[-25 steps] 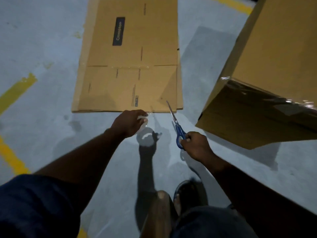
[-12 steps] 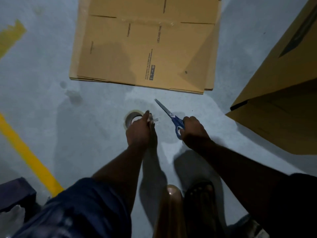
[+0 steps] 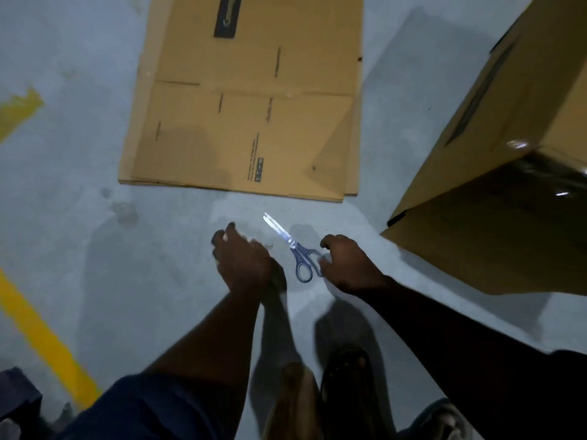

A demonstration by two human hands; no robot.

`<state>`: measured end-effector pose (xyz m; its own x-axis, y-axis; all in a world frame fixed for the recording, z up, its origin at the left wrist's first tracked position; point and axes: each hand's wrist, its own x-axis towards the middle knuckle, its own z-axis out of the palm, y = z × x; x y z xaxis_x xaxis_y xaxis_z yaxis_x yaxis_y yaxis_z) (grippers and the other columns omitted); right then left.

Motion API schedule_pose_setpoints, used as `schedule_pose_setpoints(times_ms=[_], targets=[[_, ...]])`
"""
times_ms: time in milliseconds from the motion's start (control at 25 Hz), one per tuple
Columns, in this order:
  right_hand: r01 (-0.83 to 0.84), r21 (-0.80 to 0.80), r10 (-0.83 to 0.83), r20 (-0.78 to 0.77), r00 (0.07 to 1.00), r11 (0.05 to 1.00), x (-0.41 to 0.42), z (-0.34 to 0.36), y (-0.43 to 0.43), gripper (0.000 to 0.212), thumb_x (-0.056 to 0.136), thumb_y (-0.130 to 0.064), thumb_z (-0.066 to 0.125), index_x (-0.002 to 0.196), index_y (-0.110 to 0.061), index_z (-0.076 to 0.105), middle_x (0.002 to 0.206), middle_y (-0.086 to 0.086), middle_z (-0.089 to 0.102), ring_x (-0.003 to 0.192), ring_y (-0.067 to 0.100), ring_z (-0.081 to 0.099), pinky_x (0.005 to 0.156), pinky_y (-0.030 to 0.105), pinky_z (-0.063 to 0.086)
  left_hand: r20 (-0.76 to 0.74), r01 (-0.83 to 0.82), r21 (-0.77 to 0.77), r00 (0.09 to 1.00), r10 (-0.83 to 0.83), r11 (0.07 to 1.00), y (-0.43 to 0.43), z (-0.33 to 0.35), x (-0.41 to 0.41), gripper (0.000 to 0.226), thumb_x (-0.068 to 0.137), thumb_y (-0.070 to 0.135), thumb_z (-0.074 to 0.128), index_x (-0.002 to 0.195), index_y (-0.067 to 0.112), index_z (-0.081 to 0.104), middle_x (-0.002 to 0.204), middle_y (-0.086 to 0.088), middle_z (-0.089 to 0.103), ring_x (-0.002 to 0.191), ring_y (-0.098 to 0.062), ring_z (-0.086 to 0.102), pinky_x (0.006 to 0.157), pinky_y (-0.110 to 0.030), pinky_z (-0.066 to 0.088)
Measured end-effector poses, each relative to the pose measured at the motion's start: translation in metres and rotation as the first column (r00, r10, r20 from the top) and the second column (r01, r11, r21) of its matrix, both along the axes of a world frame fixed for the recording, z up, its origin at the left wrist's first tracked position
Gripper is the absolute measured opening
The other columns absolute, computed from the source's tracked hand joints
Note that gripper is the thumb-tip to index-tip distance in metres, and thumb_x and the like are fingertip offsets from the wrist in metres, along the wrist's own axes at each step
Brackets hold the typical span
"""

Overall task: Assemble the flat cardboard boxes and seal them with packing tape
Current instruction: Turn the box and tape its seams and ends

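**Scissors set down, hands coming free near the flat cardboard**

We start at the right hand (image 3: 347,268). Its fingers (image 3: 327,241) are loosely curled and grip nothing; the thumb sits just beside the blue handles of the scissors (image 3: 293,247). The scissors lie flat on the grey floor (image 3: 95,233), blades pointing away from us. Half a second ago this hand was gripping those handles, so we read the scissors as just released.

The left hand (image 3: 243,265) is palm down close to the floor, with its fingers (image 3: 222,236) bent downward. A moment ago it was setting a tape roll on the floor here. The roll is now out of sight, perhaps under the palm, and motion blur keeps us from telling whether the fingers grip it.

Moving outward, a stack of flat cardboard boxes (image 3: 254,122) lies on the floor just beyond both hands, still unfolded. To the right stands an assembled box (image 3: 508,138), tilted toward us, with glossy tape (image 3: 552,176) across its seam. A yellow line (image 3: 47,341) crosses the floor at left.

We judge that one box is finished and the tools are being parked so both hands can lift the next flat box.
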<state>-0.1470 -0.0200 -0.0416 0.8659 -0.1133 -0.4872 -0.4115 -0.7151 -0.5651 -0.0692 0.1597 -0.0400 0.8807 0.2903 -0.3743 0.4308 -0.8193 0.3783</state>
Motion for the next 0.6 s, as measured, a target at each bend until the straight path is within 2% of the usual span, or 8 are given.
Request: schedule_pose_setpoints(times_ms=[80, 200, 320, 400, 480, 560, 600], targets=[[0.006, -0.033, -0.004, 0.064, 0.998, 0.999, 0.003, 0.036, -0.016, 0.038, 0.095, -0.021, 0.059, 0.130, -0.007, 0.055, 0.127, 0.012, 0.056, 0.120, 0.027, 0.053, 0.098, 0.032, 0.039, 0.171, -0.086, -0.108, 0.980, 0.104, 0.990, -0.033, 0.037, -0.005, 0.049, 0.090, 0.019, 0.065, 0.137, 0.016, 0.052, 0.139, -0.010, 0.047, 0.122, -0.032, 0.053, 0.101, -0.041, 0.044], [0.036, -0.059, -0.025, 0.175, 0.984, 0.998, 0.004, 0.102, -0.040, 0.043, 0.098, -0.025, 0.058, 0.136, -0.007, 0.052, 0.135, 0.013, 0.055, 0.125, 0.027, 0.051, 0.102, 0.032, 0.038, 0.272, 0.072, -0.372, 0.962, 0.034, 0.925, -0.090, 0.095, -0.014, 0.043, 0.093, 0.015, 0.062, 0.135, 0.014, 0.051, 0.136, -0.009, 0.046, 0.122, -0.028, 0.052, 0.100, -0.039, 0.043], [0.122, -0.042, -0.105, 0.289, 0.952, 0.992, -0.010, 0.171, -0.061, 0.040, 0.097, -0.025, 0.059, 0.133, -0.008, 0.055, 0.130, 0.012, 0.059, 0.118, 0.026, 0.056, 0.094, 0.031, 0.042, 0.390, 0.235, -0.560, 0.921, 0.002, 0.795, -0.141, 0.168, -0.023, 0.034, 0.094, 0.011, 0.058, 0.127, 0.015, 0.055, 0.124, -0.004, 0.055, 0.109, -0.020, 0.058, 0.091, -0.035, 0.048], [0.202, -0.025, -0.180, 0.351, 0.919, 0.979, -0.030, 0.208, -0.075, 0.036, 0.094, -0.023, 0.060, 0.128, -0.008, 0.060, 0.124, 0.011, 0.063, 0.112, 0.025, 0.060, 0.087, 0.028, 0.043, 0.497, 0.377, -0.604, 0.867, -0.037, 0.703, -0.165, 0.211, -0.039, 0.021, 0.094, 0.011, 0.057, 0.113, 0.020, 0.061, 0.109, 0.000, 0.063, 0.098, -0.014, 0.060, 0.087, -0.036, 0.051], [0.285, -0.025, -0.244, 0.453, 0.858, 0.958, -0.058, 0.238, -0.091, 0.035, 0.089, -0.023, 0.056, 0.121, -0.009, 0.064, 0.115, 0.010, 0.065, 0.104, 0.025, 0.061, 0.082, 0.028, 0.043, 0.559, 0.517, -0.588, 0.816, -0.150, 0.622, -0.185, 0.241, -0.063, 0.016, 0.094, 0.013, 0.058, 0.105, 0.024, 0.062, 0.103, 0.002, 0.065, 0.095, -0.013, 0.062, 0.086, -0.037, 0.053], [0.388, -0.053, -0.287, 0.584, 0.759, 0.920, -0.092, 0.259, -0.112, 0.028, 0.087, -0.017, 0.059, 0.112, -0.007, 0.066, 0.106, 0.010, 0.064, 0.097, 0.025, 0.060, 0.080, 0.030, 0.043, 0.530, 0.599, -0.560, 0.790, -0.308, 0.573, -0.202, 0.258, -0.085, 0.021, 0.094, 0.016, 0.061, 0.115, 0.020, 0.061, 0.114, 0.000, 0.063, 0.106, -0.014, 0.061, 0.096, -0.035, 0.051], [0.454, -0.080, -0.305, 0.635, 0.709, 0.888, -0.109, 0.267, -0.125, 0.023, 0.087, -0.011, 0.062, 0.110, -0.006, 0.066, 0.105, 0.011, 0.062, 0.097, 0.026, 0.059, 0.081, 0.030, 0.043, 0.498, 0.616, -0.525, 0.782, -0.375, 0.587, -0.209, 0.261, -0.091, 0.030, 0.094, 0.019, 0.062, 0.124, 0.017, 0.059, 0.123, -0.002, 0.060, 0.114, -0.016, 0.058, 0.104, -0.029, 0.045]])
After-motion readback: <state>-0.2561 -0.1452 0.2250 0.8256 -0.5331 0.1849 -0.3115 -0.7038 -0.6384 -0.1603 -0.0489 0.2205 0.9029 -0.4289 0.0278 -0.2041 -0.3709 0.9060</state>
